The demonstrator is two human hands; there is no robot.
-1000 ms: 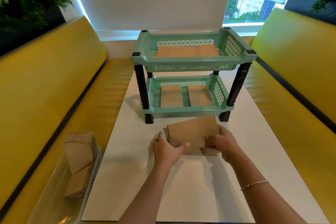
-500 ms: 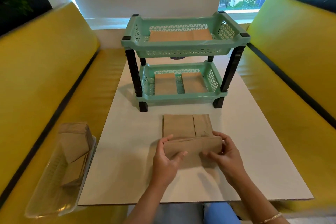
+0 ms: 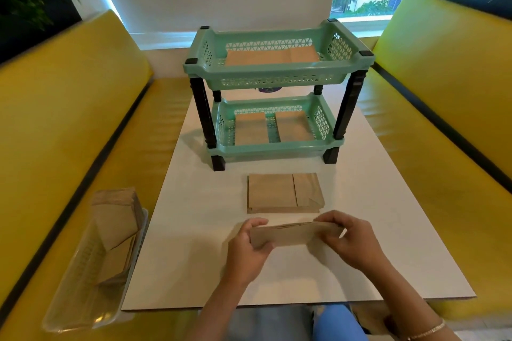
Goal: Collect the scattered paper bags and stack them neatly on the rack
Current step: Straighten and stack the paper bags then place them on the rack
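- Several brown paper bags (image 3: 113, 232) lie loose in a clear plastic basket (image 3: 69, 310) on the yellow bench (image 3: 69, 124), well off to the left of the left hand; these look uncollected.
- Left hand (image 3: 246, 250) grips the left end of a folded bag bundle (image 3: 288, 234), thumb on the near face and fingers curled round the far side.
- That bundle is held on edge just above the white table (image 3: 194, 230), spanning between the two hands; how many bags it holds I cannot tell, though several layered edges show along its top.
- Just beyond the hands, a flat stack of bags (image 3: 285, 193) lies on the table, apart from the bundle and short of the rack.
- Farther ahead stands the green two-tier rack (image 3: 277, 83): two piles sit side by side on its lower tier, and bags lie flat across its upper tier.
- Right hand (image 3: 350, 241) pinches the bundle's right end, fingers curled over its top edge.
- Judged from this, the job is partly done: the rack is partly filled, while the held bundle, the table stack and the basket's bags remain to be placed.
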